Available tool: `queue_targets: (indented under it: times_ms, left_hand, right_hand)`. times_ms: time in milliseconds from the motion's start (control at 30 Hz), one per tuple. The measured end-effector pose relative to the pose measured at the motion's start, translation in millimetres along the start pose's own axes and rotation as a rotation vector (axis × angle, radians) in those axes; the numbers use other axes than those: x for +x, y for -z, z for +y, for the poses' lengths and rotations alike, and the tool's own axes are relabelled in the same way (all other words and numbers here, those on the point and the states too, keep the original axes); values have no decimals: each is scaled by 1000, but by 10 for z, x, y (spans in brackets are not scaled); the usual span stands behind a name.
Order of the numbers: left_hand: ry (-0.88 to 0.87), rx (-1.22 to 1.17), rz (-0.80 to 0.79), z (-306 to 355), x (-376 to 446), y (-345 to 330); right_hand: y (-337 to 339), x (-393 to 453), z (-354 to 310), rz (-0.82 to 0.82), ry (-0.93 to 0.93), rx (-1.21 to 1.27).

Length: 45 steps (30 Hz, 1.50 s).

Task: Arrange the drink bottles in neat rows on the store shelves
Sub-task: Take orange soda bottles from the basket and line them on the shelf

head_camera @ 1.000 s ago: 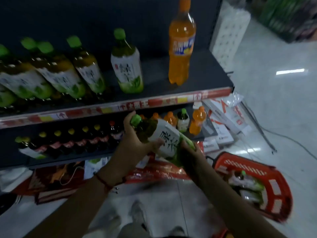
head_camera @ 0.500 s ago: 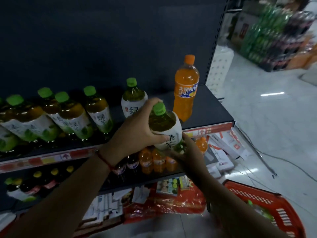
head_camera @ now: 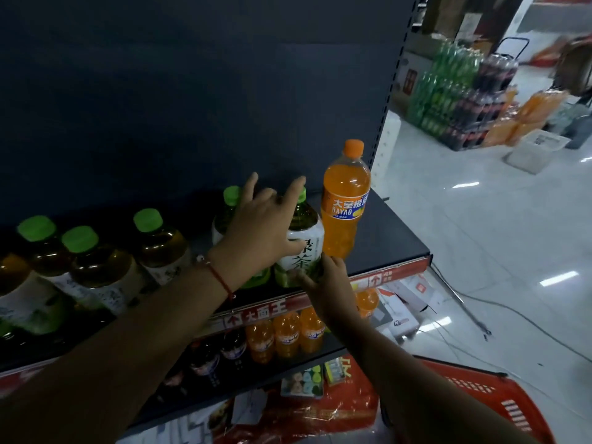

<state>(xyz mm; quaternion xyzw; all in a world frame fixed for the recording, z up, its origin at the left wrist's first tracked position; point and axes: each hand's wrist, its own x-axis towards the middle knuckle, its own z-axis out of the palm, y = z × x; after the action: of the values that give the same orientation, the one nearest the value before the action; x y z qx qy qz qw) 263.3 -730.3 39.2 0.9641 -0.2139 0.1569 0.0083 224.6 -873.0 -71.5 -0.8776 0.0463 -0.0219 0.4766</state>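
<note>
A: Tea bottle [head_camera: 302,248] is on the top shelf [head_camera: 394,241], upright, btwn another green-cap bottle [head_camera: 229,216] on its left and the orange soda [head_camera: 345,200] on its right. Looks set down near the front edge.

B: Why both hands on it?

A: Prob. steadying + squaring it. Left hand [head_camera: 261,232] lies across the shoulder and label, thumb on the label front, fingers [head_camera: 296,190] splayed up past the cap, so loose, not a full wrap. Right hand [head_camera: 326,277] cups the base from the front, fingers curled vs. the bottom; can't tell how tight.

B: And the slot?

A: Fits the task: it extends the green-tea row [head_camera: 96,251] rightward, w/ the soda kept apart as a diff. product. Low hand nudges the base, high hand stops it tipping, I'd guess.

B: Bottle itself?

A: Squat, rounded, clear plastic, amber-green liquid, green cap mostly hidden by fingers. White wrap label w/ big dark characters, green leaf print at the bottom. Label faces out, roughly.

B: Basket?

A: Red basket [head_camera: 499,398] on the floor, lower right; contents not visible.
</note>
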Motion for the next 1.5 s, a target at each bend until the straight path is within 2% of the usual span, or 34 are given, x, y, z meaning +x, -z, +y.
queue_targets:
  times_ms: [100, 200, 433, 533, 667, 867, 1233, 1400, 1500]
  left_hand:
    - [12, 39, 35, 46, 3, -100]
    - [3, 66, 37, 22, -37, -200]
    - [116, -6, 114, 181, -69, -406]
    - [161, -29, 133, 214, -97, -420]
    - [168, -44, 174, 261, -97, -474]
    - [132, -1, 218, 229, -98, -568]
    - [163, -46, 204, 276, -138, -546]
    - [182, -220, 241, 438, -322, -537]
    - [95, -395, 286, 643, -522, -518]
  right_hand:
    - [59, 47, -42, -58, -5, -93]
    - [300, 21, -148, -113, 86, -196]
    - [1095, 34, -764, 165, 508, -645]
    - [1310, 256, -917, 201, 649, -735]
    - [1432, 557, -1155, 142, 575, -839]
    - [1320, 896, -1208, 2, 324, -573]
    - [1334, 635, -1050, 127, 389, -449]
    - [1413, 364, -903, 256, 363, -359]
    - [1464, 126, -854, 331, 355, -336]
